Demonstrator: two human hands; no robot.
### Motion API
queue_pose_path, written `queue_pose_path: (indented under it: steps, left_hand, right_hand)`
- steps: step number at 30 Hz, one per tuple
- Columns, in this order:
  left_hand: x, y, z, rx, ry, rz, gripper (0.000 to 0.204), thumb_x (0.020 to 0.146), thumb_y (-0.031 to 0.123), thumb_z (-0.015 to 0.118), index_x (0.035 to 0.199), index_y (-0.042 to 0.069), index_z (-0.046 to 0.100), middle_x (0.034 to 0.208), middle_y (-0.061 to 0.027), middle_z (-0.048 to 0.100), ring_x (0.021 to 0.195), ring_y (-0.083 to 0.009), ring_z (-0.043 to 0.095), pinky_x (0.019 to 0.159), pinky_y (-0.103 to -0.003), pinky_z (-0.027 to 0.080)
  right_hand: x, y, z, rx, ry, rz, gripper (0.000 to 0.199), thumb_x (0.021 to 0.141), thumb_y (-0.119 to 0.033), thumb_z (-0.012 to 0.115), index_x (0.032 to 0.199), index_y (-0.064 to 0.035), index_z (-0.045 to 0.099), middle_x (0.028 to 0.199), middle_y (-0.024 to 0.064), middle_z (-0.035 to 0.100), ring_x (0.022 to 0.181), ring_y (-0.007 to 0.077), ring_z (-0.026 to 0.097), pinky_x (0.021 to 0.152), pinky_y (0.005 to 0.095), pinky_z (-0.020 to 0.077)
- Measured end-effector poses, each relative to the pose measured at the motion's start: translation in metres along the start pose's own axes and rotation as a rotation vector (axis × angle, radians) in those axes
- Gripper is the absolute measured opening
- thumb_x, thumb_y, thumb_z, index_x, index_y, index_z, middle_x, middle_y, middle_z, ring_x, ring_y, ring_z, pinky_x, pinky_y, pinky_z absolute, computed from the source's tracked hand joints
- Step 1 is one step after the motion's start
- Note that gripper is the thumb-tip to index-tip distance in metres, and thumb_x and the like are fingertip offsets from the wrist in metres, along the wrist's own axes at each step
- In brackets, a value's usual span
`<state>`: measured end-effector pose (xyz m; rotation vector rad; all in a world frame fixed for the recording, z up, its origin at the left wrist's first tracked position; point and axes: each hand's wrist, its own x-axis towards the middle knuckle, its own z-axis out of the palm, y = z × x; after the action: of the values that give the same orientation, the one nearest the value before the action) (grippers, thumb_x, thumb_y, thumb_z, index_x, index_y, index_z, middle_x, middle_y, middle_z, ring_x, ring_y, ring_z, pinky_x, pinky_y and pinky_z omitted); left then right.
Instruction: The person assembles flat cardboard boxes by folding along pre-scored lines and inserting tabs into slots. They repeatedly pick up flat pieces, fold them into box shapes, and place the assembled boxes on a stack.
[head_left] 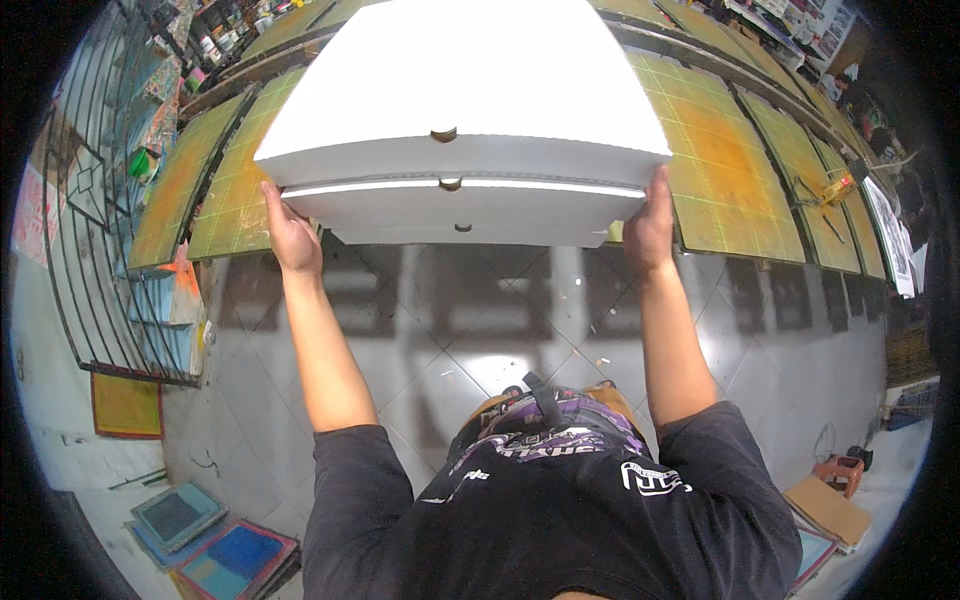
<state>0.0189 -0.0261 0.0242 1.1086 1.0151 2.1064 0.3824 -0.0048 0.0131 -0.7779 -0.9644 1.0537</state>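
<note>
Two white flat cardboard boxes lie one on the other in front of me, at the top of the head view. The upper box (465,70) is brightly lit, and its far end runs out of view. Under it the lower box (400,212) shows its front wall, with a half-round notch like the upper one's. My left hand (294,238) grips the stack's left side, thumb up along the edge. On the right side my right hand (650,232) does the same. Both sets of fingers are partly hidden by the boxes. Whether the boxes touch the table beneath cannot be seen.
Yellow-green boards (725,160) with grid lines line the long table on both sides of the boxes. A yellow-handled tool (836,190) lies at right. A black metal grille (90,260) stands left. Framed screens (235,562) lean low left; a red stool (842,470) stands low right.
</note>
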Motion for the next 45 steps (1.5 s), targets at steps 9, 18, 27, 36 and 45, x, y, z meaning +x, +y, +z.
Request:
queue_pose_path:
  steps: [9,18,27,36,45]
  left_hand:
    - [0.006,-0.032,-0.017,0.071,0.156,-0.046,0.053,0.098,0.038,0.031,0.136,0.001,0.037,0.141,-0.0142,0.037,0.13,-0.025,0.034,0.107,-0.037,0.025]
    - [-0.167,-0.172,-0.013,0.746,0.702,-0.08,0.073,0.091,0.046,0.047,0.138,-0.005,0.025,0.14,-0.0293,0.025,0.125,-0.0371,0.036,0.106,-0.045,0.029]
    - [-0.456,-0.356,0.177,0.993,-1.282,-1.016,0.047,0.087,0.041,0.056,0.1,-0.003,0.062,0.092,-0.0136,0.063,0.08,-0.021,0.06,0.062,-0.036,0.044]
    - [-0.667,-0.395,0.412,1.007,-1.828,-0.83,0.045,0.086,0.039,0.059,0.08,-0.005,0.06,0.065,-0.0101,0.061,0.058,-0.0231,0.057,0.058,-0.037,0.047]
    - [-0.82,-0.449,0.659,1.288,-2.19,-0.655,0.042,0.088,0.04,0.054,0.083,-0.001,0.061,0.076,-0.013,0.06,0.065,-0.0265,0.059,0.064,-0.041,0.051]
  right_hand:
    - [0.001,0.008,-0.025,-0.365,-0.116,0.035,0.077,0.094,-0.059,0.025,0.144,-0.0009,0.017,0.148,0.0183,0.022,0.138,0.0259,0.018,0.112,0.0381,0.0127]
    - [-0.074,-0.041,-0.212,-0.344,0.164,0.112,0.074,0.092,-0.062,0.026,0.148,-0.0194,0.003,0.147,0.0159,0.026,0.133,0.0329,0.028,0.107,0.0494,0.0209]
    - [-0.361,-0.095,-0.561,-0.654,1.126,0.398,0.071,0.092,-0.055,0.036,0.147,-0.0179,0.011,0.14,0.0189,0.037,0.125,0.0343,0.04,0.099,0.0496,0.0339]
    - [-0.608,-0.08,-0.668,-0.463,1.487,0.957,0.076,0.087,-0.052,0.049,0.136,0.0044,0.034,0.136,0.0241,0.039,0.122,0.0339,0.042,0.089,0.039,0.0423]
    - [-0.675,-0.129,-0.877,-0.415,1.571,0.745,0.076,0.083,-0.051,0.057,0.135,0.0003,0.035,0.102,0.0162,0.06,0.081,0.0229,0.06,0.066,0.039,0.0481]
